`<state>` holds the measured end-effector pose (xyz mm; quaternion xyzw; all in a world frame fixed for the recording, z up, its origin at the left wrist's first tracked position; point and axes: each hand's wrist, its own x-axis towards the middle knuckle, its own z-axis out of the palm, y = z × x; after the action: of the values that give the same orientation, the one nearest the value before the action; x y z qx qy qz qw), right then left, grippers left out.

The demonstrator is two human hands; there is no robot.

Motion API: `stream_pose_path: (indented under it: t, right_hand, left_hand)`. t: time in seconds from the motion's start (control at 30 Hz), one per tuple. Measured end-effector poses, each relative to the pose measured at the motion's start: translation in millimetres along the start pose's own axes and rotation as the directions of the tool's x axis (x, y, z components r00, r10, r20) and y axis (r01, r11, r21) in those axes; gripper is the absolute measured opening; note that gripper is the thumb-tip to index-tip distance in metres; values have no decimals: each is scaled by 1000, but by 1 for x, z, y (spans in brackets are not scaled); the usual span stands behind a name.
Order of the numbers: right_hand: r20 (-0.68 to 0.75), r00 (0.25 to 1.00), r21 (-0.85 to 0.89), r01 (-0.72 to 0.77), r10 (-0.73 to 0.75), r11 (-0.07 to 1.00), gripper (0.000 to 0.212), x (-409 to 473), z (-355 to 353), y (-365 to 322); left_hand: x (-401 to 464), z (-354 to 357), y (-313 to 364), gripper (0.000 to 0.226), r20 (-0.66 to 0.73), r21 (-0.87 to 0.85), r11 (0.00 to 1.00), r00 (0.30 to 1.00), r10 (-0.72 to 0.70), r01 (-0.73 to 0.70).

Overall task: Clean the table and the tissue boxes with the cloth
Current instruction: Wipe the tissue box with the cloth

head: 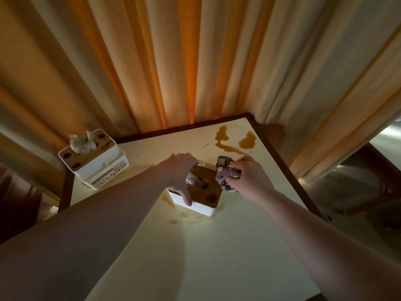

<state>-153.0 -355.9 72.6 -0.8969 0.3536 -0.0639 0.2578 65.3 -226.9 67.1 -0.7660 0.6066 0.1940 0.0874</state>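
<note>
Reaching over the near edge of the cream table, both bare arms meet at the nearer tissue box mid-table. The left hand curls over its wooden lid, thumb against the white side, gripping it; the right hand clutches a bunched dark cloth against the lid's right edge. Brown spills pool by the far right corner. A second tissue box sits at the far left corner, before curtains.
</note>
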Motion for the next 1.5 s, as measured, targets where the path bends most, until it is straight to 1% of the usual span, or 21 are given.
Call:
stream_pose_path:
  t: [0.1, 0.17, 0.27, 0.4, 0.57, 0.7, 0.77, 0.87, 0.93, 1.0, 1.1, 1.2, 1.27, 1.4, 1.5]
  right_hand:
    - [-5, 999, -48, 37, -37, 998, 23, 11, 1, -10]
    - [-4, 999, -54, 39, -40, 998, 20, 19, 4, -17]
    - [55, 997, -94, 56, -51, 994, 10, 27, 13, -27]
    - [110, 993, -176, 63, -44, 982, 17, 25, 18, -37]
    - [216, 975, -229, 99, -49, 968, 7, 2, 13, -36]
    - [284, 957, -236, 138, -67, 962, 16, -22, 11, -31]
    - [275, 959, -231, 137, -71, 963, 17, -20, 10, -30]
    - [217, 974, -248, 112, -58, 962, 6, 3, 12, -36]
    - [187, 982, -250, 82, -35, 965, 17, 24, 14, -40]
    - [187, 982, -253, 81, -33, 964, 23, 38, 16, -42]
    - [169, 984, -281, 96, -49, 955, 16, 38, 17, -41]
    - [144, 987, -243, 102, -68, 965, 11, 22, 15, -36]
    - [162, 984, -247, 109, -69, 963, 12, 8, 14, -33]
    - [254, 964, -258, 143, -76, 956, 13, -20, 10, -27]
    - [257, 964, -233, 131, -69, 964, 15, -24, 9, -24]
  left_hand:
    - [-6, 9, 7, 138, -22, -99, 994, 998, -53, 51]
    - [-10, 17, 13, 141, -52, -97, 991, 994, -94, 88]
    - [-16, 30, 19, 143, -125, -91, 988, 982, -139, 128]
    - [-21, 36, 21, 142, -167, -135, 979, 970, -175, 154]
    - [-20, 34, 25, 146, -151, -187, 966, 966, -208, 179]
    - [-20, 35, 25, 149, -151, -202, 965, 968, -200, 167]
    - [-21, 35, 25, 149, -146, -213, 963, 969, -200, 166]
    - [-20, 32, 25, 149, -137, -211, 963, 970, -201, 170]
    - [-19, 32, 24, 149, -139, -173, 969, 970, -201, 176]
    - [-18, 34, 24, 148, -150, -159, 968, 964, -219, 195]
    - [-16, 34, 25, 148, -157, -170, 963, 959, -236, 209]
    - [-16, 32, 29, 148, -144, -184, 956, 955, -258, 230]
    - [-17, 32, 32, 149, -132, -205, 948, 953, -272, 242]
    - [-19, 30, 34, 149, -122, -221, 945, 955, -271, 240]
    - [-19, 28, 34, 149, -120, -233, 944, 956, -268, 235]
